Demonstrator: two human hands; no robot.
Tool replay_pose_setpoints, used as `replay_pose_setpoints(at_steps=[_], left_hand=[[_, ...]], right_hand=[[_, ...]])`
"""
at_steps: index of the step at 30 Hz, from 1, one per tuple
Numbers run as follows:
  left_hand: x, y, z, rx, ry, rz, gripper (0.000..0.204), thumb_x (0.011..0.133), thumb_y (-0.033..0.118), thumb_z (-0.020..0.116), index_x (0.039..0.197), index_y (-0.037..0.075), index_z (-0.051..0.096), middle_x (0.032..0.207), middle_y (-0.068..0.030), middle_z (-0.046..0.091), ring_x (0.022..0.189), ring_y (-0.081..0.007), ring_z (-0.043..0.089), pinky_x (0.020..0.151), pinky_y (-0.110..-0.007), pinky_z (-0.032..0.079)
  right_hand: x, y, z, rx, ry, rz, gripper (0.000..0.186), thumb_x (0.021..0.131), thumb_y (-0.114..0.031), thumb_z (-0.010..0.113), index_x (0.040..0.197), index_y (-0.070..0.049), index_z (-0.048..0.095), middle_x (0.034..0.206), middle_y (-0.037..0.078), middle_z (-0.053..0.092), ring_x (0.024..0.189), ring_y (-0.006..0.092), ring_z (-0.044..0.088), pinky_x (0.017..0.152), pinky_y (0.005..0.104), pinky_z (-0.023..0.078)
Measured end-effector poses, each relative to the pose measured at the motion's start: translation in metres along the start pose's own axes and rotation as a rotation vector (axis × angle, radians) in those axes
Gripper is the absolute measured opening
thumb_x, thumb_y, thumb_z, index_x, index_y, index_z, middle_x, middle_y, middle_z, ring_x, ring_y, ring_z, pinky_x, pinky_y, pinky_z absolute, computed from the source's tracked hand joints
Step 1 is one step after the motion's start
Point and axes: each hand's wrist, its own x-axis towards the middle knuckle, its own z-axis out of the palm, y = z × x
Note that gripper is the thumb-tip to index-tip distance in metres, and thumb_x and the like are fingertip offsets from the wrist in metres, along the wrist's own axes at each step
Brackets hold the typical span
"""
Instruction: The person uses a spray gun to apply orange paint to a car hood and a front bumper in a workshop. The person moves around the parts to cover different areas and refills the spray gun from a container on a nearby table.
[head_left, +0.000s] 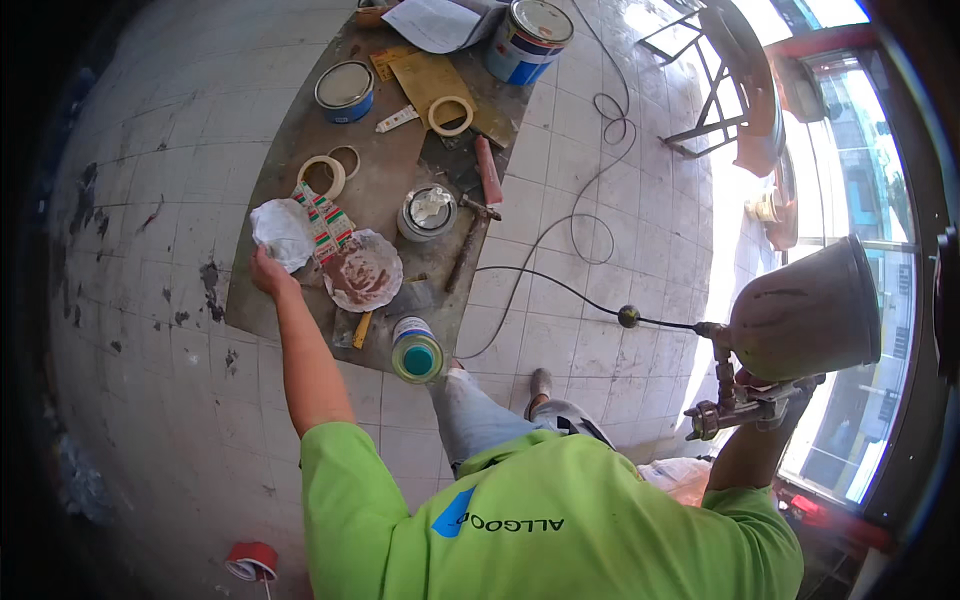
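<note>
Down on the floor board (pixel 300 190) among the tins, the left hand (pixel 266 270) has its fingers closed on a white rag (pixel 282 230), while the right hand (pixel 765 390) grips a spray gun (pixel 790 335) raised aside, spraying apparently not yet begun.

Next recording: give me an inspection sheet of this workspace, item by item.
Surface: stained brown board lying on a tiled floor.
Job's things: spray gun with metal cup; white rag.
Clutter: paint cans, tape rolls, hammer, teal-capped bottle, papers.
Hands: left hand on the white rag; right hand grips the spray gun, mostly hidden behind it.
Cables: black hose runs from the gun across the floor in loops.
Surroundings: bright windows, metal frame.
</note>
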Motion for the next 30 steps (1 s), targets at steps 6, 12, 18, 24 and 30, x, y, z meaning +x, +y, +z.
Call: replay_pose_setpoints(at_steps=[6, 12, 18, 24, 30], left_hand=[[-0.132, 0.189, -0.075, -0.453, -0.091, 0.119, 0.047, 0.105, 0.027, 0.045, 0.128, -0.011, 0.058, 0.135, -0.0208, 0.059, 0.121, -0.0307, 0.060, 0.109, -0.044, 0.045], [-0.352, 0.292, -0.067, -0.570, -0.944, -0.026, 0.027, 0.101, 0.018, 0.060, 0.118, -0.004, 0.062, 0.119, -0.0135, 0.064, 0.112, -0.0216, 0.061, 0.100, -0.036, 0.048], [-0.596, 0.353, -0.081, -0.552, -1.875, -0.223, 0.017, 0.106, 0.021, 0.059, 0.096, 0.008, 0.059, 0.085, 0.0064, 0.056, 0.078, -0.0016, 0.047, 0.071, -0.020, 0.039], [-0.739, 0.334, -0.088, -0.521, -2.009, -0.530, 0.014, 0.103, 0.018, 0.063, 0.098, 0.006, 0.060, 0.090, 0.0026, 0.064, 0.082, -0.0039, 0.058, 0.075, -0.023, 0.048], [-0.840, 0.290, -0.071, -0.253, -2.031, -0.247, 0.012, 0.097, 0.012, 0.071, 0.094, 0.002, 0.067, 0.087, -0.0018, 0.070, 0.079, -0.0059, 0.062, 0.073, -0.024, 0.050]], right_hand=[[-0.020, -0.004, -0.003, 0.076, 0.054, -0.118, 0.049, 0.063, -0.029, 0.098, 0.094, 0.003, 0.078, 0.088, 0.015, 0.078, 0.083, 0.0272, 0.076, 0.075, 0.0348, 0.059], [-0.075, -0.030, -0.017, 0.110, 0.102, -0.244, 0.049, 0.063, -0.029, 0.098, 0.095, 0.003, 0.078, 0.088, 0.015, 0.078, 0.082, 0.0270, 0.077, 0.073, 0.0342, 0.059], [-0.156, -0.040, -0.050, 0.055, 0.069, -0.308, 0.049, 0.063, -0.028, 0.098, 0.096, 0.003, 0.078, 0.088, 0.015, 0.078, 0.081, 0.0269, 0.077, 0.072, 0.0336, 0.059], [-0.270, -0.039, -0.104, -0.226, 0.063, -0.076, 0.042, 0.066, -0.013, 0.096, 0.099, 0.003, 0.077, 0.095, 0.014, 0.076, 0.082, 0.0191, 0.073, 0.072, 0.0313, 0.057], [-0.381, -0.017, -0.143, -0.210, 0.191, 0.125, 0.032, 0.071, -0.007, 0.093, 0.097, 0.003, 0.076, 0.091, 0.007, 0.075, 0.080, 0.0118, 0.069, 0.069, 0.0284, 0.054]])
